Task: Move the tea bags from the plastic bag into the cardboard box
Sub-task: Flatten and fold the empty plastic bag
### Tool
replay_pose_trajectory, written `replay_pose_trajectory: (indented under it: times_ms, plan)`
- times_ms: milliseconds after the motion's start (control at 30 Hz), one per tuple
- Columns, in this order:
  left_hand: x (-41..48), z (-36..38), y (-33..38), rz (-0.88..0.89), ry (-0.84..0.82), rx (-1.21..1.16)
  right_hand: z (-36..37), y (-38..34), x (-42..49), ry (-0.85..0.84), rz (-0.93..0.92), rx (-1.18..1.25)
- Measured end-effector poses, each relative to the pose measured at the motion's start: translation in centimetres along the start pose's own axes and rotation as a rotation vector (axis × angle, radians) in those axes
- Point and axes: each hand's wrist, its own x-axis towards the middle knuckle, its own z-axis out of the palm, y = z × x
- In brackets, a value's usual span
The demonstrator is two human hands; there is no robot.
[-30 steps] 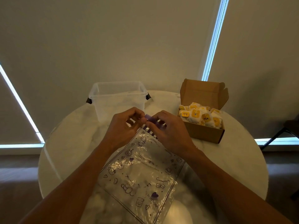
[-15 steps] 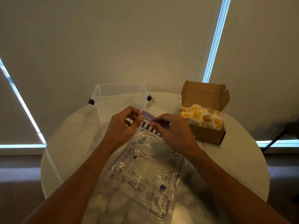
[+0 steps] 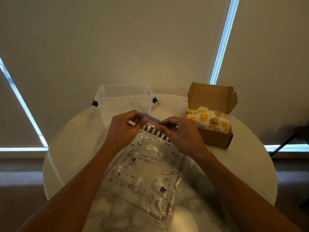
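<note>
From the head cam, your left hand (image 3: pixel 123 129) and right hand (image 3: pixel 180 134) both pinch the purple zip strip (image 3: pixel 153 121) atop the plastic bag (image 3: pixel 143 173) with curled fingers (image 3: pixel 167 122), the bag lying on the worktop (image 3: pixel 75 148) right in front of you, and the tea bags (image 3: pixel 209 120) sit piled in the open cardboard box (image 3: pixel 215 138) to its right.

Both hands pinch the purple zip strip of the plastic bag (image 3: pixel 143 171) on the round table (image 3: pixel 70 148): left hand (image 3: pixel 124 129), right hand (image 3: pixel 182 134). The cardboard box (image 3: pixel 215 139) of tea bags (image 3: pixel 209 120) stands right, a clear tub (image 3: pixel 123 101) behind
</note>
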Motion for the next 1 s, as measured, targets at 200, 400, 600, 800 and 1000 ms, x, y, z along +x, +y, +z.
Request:
replay_pose_trajectory:
  times_ms: [200,400,600,800,1000]
  plan:
    - [-0.3,0.5,0.5,-0.029,-0.186,-0.145,-0.5,0.7,0.4,0.044,-0.035,-0.031]
    - [-0.2,0.4,0.0,0.046,-0.134,-0.053,-0.5,0.3,0.2,-0.04,-0.005,0.025]
    - [0.0,-0.3,-0.5,-0.002,-0.083,-0.011,-0.6,0.9,0.3,-0.031,0.02,-0.017]
    - [-0.2,0.4,0.2,-0.016,-0.202,-0.189,-0.6,1.0,0.5,0.009,-0.018,-0.051]
    - [0.0,0.0,0.0,-0.038,-0.189,-0.268,-0.6,0.6,0.2,-0.071,-0.001,0.016]
